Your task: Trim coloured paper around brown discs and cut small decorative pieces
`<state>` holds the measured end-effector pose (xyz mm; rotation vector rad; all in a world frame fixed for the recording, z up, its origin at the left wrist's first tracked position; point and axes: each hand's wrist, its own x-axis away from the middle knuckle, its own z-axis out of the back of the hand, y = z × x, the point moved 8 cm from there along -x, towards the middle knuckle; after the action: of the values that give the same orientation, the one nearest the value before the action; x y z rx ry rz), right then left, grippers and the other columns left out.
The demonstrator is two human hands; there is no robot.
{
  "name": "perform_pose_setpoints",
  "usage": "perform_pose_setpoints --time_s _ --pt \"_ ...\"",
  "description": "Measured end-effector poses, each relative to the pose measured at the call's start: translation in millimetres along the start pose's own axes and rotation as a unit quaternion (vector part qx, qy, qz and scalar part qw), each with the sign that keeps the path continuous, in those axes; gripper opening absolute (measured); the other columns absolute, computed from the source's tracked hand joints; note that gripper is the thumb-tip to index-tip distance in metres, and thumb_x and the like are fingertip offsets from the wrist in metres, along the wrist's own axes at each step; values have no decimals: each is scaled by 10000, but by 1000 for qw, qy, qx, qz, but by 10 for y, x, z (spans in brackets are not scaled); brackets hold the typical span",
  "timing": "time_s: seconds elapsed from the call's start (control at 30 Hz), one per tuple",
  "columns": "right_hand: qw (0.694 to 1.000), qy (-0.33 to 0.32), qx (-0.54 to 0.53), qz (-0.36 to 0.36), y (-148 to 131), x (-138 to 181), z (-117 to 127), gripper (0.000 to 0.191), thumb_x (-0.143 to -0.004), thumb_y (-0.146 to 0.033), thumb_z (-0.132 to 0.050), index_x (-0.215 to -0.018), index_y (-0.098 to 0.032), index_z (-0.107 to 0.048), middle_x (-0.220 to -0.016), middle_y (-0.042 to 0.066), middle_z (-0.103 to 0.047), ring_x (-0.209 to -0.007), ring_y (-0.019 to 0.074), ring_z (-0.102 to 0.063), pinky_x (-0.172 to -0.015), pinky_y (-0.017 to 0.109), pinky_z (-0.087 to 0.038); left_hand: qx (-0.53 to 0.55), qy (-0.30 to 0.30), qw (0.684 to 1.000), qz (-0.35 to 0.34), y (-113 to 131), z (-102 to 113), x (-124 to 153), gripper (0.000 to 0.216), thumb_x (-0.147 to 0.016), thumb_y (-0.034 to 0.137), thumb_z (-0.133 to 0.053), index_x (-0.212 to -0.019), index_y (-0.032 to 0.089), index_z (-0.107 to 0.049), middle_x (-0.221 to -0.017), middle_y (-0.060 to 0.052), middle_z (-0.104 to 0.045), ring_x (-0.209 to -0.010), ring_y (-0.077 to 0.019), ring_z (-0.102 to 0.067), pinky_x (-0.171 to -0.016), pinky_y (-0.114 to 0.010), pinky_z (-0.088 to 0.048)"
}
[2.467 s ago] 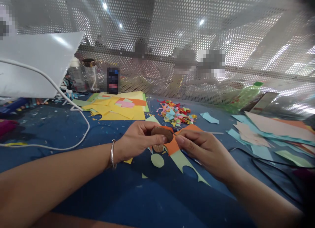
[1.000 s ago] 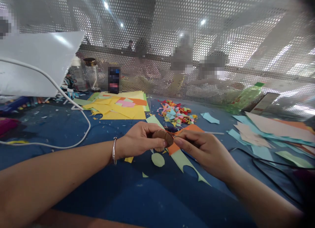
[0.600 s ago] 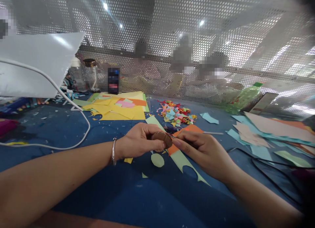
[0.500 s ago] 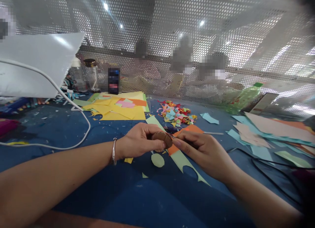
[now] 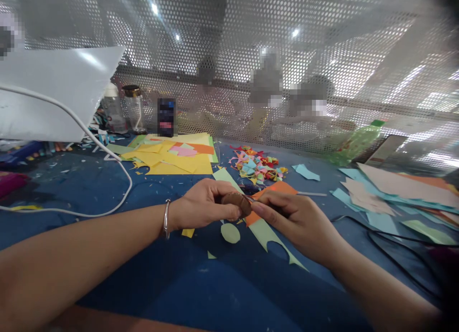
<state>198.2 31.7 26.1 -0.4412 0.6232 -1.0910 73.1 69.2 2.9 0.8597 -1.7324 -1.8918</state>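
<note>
My left hand pinches a small brown round disc between thumb and fingers, above the blue table. Its rim looks notched, and the fingers cover part of it. My right hand is closed on a thin, pointed metal tool, whose tip is at the disc's upper right edge. The fingers hide most of this tool, so its exact kind does not show. Under the hands lie an orange paper piece and a pale green strip with round cutouts. A pale green paper circle lies just below the disc.
Paper scraps are heaped beyond the hands. Yellow sheets lie at back left, and pink and blue sheets at right. A white cable loops at left; a black cable runs at right. A green bottle leans against the perforated screen.
Hardly anything differs. The disc has tilted very slightly in my left hand, and the metal tool's tip has shifted a little along its edge.
</note>
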Motion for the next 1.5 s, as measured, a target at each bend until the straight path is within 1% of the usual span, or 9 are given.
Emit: perform_pose_setpoints --time_s 0.43,0.6,0.77,0.93,1.07,1.17,1.27,1.37,1.5 --pt "1000 -5 4 -5 -2 -1 -12 431 -950 -502 -476 -672 -190 -583 -597 -25 -428 -542 114 -371 -497 254 -316 21 -29 999 3 3 -33 4 58 -691 126 -672 -750 124 -671 -645 31 -600 -611 -70 -521 -610 -207 -407" --pt "999 -9 -17 -36 60 7 -28 457 -939 -548 -472 -686 -187 -593 -614 -12 -465 -550 117 -379 -496 264 -304 32 -46 998 15 -31 -56 8 87 -686 154 -677 -769 125 -672 -679 13 -617 -642 -87 -543 -655 -234 -431" --pt "998 -6 -37 -50 89 -6 -33 454 -929 -556 -478 -681 -189 -578 -613 -6 -480 -532 115 -387 -467 259 -298 27 -44 998 19 -48 -56 12 121 -681 173 -683 -795 131 -683 -677 17 -610 -643 -88 -536 -642 -228 -428" --pt "996 45 -52 -50 102 -10 34 436 -902 -571 -535 -691 -189 -545 -621 -25 -438 -529 104 -354 -462 243 -296 13 -34 999 26 -41 -52 -6 73 -679 153 -671 -750 141 -676 -642 30 -581 -631 -93 -535 -660 -245 -444" --pt "987 88 -120 -56 118 -9 83 390 -884 -555 -574 -750 -189 -572 -607 -42 -402 -527 102 -351 -469 238 -313 24 -62 996 51 -42 -104 -10 46 -676 142 -655 -715 143 -679 -642 24 -599 -646 -104 -556 -695 -273 -451" --pt "985 73 -148 -57 102 -29 51 310 -849 -491 -645 -833 -182 -631 -659 -20 -508 -574 114 -450 -524 240 -393 46 -88 993 65 -42 -136 4 37 -654 134 -646 -620 143 -635 -620 30 -575 -642 -100 -534 -698 -267 -436" --pt "983 45 -163 -66 106 -42 0 273 -833 -454 -675 -882 -186 -668 -719 6 -605 -633 135 -544 -579 248 -455 43 -96 991 84 -70 -133 13 50 -644 146 -643 -602 152 -618 -622 29 -568 -639 -105 -507 -693 -272 -424" --pt "981 10 -181 -67 117 -46 -64 272 -839 -463 -675 -886 -195 -680 -747 15 -642 -676 150 -592 -620 258 -482 37 -110 990 85 -78 -144 10 18 -649 152 -632 -631 155 -634 -636 28 -578 -658 -111 -510 -722 -281 -424" --pt "980 -21 -186 -67 125 -36 -110 277 -855 -460 -656 -820 -185 -655 -737 13 -629 -680 146 -590 -631 257 -485 40 -132 987 83 -95 -170 10 49 -667 135 -623 -670 159 -666 -654 29 -612 -667 -106 -529 -722 -271 -428"
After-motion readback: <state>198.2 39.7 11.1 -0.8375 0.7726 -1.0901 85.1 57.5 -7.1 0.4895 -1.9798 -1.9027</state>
